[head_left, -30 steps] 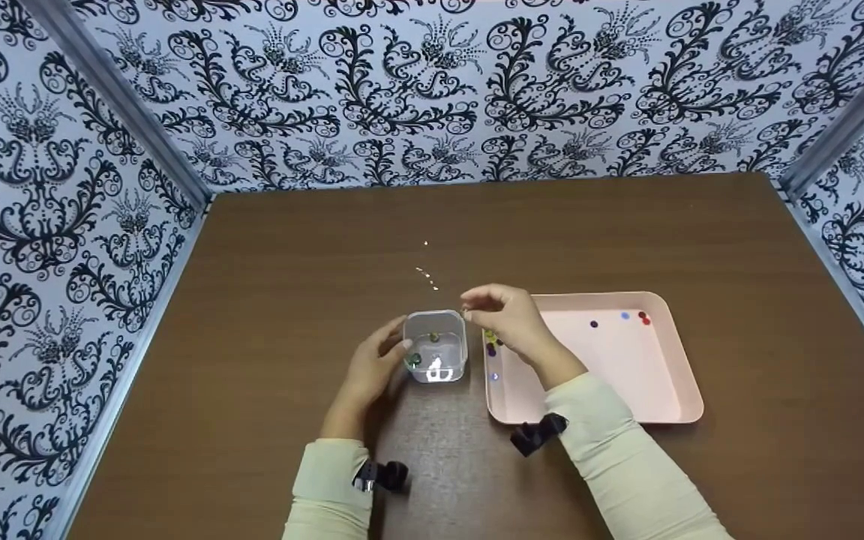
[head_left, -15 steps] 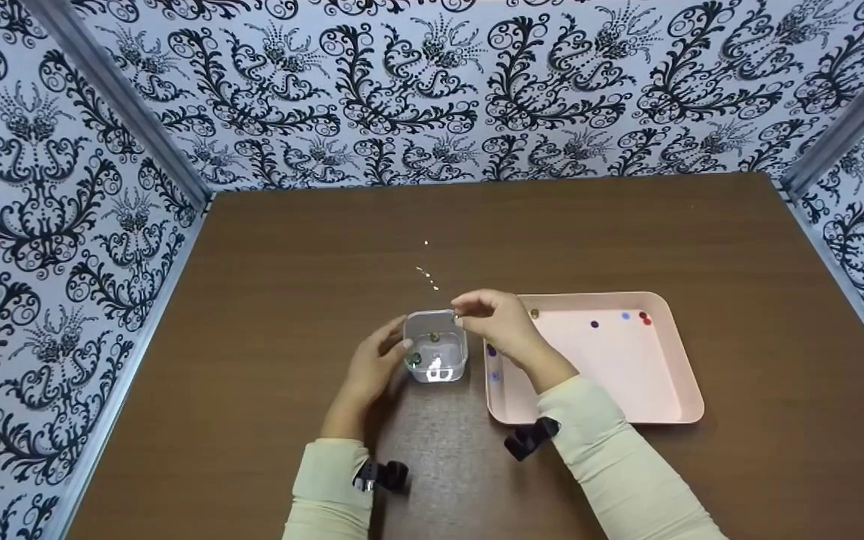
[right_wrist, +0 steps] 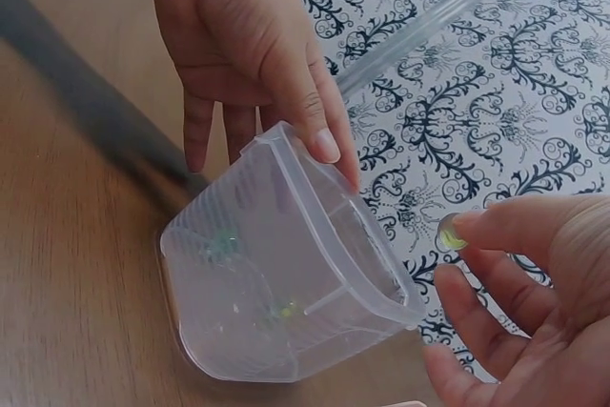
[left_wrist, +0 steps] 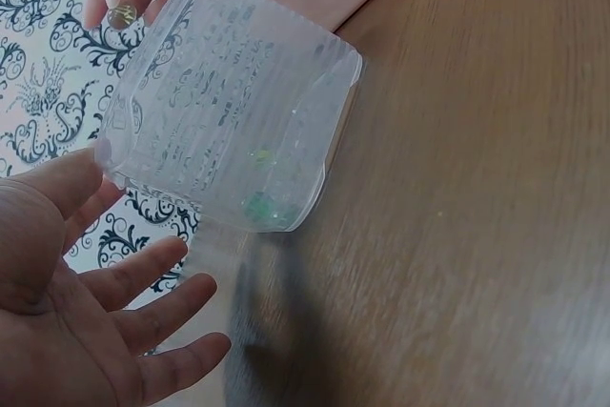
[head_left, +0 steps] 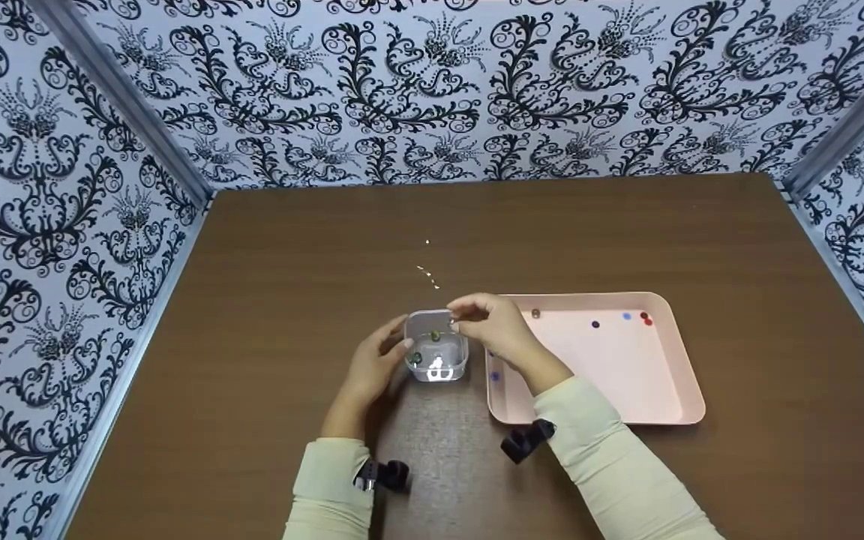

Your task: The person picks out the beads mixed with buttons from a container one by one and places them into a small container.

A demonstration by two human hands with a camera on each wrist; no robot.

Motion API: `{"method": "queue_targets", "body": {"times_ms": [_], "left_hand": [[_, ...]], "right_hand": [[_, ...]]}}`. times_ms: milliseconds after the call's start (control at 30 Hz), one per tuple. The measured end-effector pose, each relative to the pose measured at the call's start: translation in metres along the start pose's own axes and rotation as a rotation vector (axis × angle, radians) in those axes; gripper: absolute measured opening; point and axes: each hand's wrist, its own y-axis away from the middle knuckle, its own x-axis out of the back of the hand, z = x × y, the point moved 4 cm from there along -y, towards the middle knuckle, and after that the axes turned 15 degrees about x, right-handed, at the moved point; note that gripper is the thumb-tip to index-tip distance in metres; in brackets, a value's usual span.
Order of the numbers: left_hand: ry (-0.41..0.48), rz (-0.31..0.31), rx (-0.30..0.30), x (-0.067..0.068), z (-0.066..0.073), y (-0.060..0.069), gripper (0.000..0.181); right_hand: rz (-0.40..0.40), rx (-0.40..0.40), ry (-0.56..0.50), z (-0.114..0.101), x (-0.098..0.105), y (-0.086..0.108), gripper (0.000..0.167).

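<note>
A clear plastic container stands on the table, holding a green marble and a yellowish marble. My left hand pinches its rim between thumb and index finger, the other fingers spread off the wall, as the left wrist view shows. Over the container's right rim, my right hand pinches a clear marble with yellow in it between thumb and index finger. In the right wrist view this marble is just outside the container's mouth.
Right of the container lies a pink tray. Several small round pieces lie in it, including a dark one, a blue one and a red one. My right forearm covers part of its left side. A patterned wall rises behind the table.
My right hand has moved left and slightly down from the tray's edge to the container's rim with the marble. My left hand and the container have stayed in place.
</note>
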Motion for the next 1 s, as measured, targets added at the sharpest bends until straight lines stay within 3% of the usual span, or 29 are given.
{"method": "queue_targets", "body": {"times_ms": [233,500,1000], "left_hand": [[-0.004,0.005,-0.002,0.000,0.000,0.000,0.043],[0.023,-0.003,-0.010,-0.001,-0.001,0.000,0.042],[0.017,0.003,0.008,-0.001,-0.001,-0.001,0.042]], "right_hand": [[-0.020,0.029,0.013,0.000,-0.003,0.000,0.028],[-0.085,0.029,0.098,-0.005,-0.007,0.001,0.027],[-0.113,0.064,0.221,-0.007,-0.013,0.003,0.024]]}}
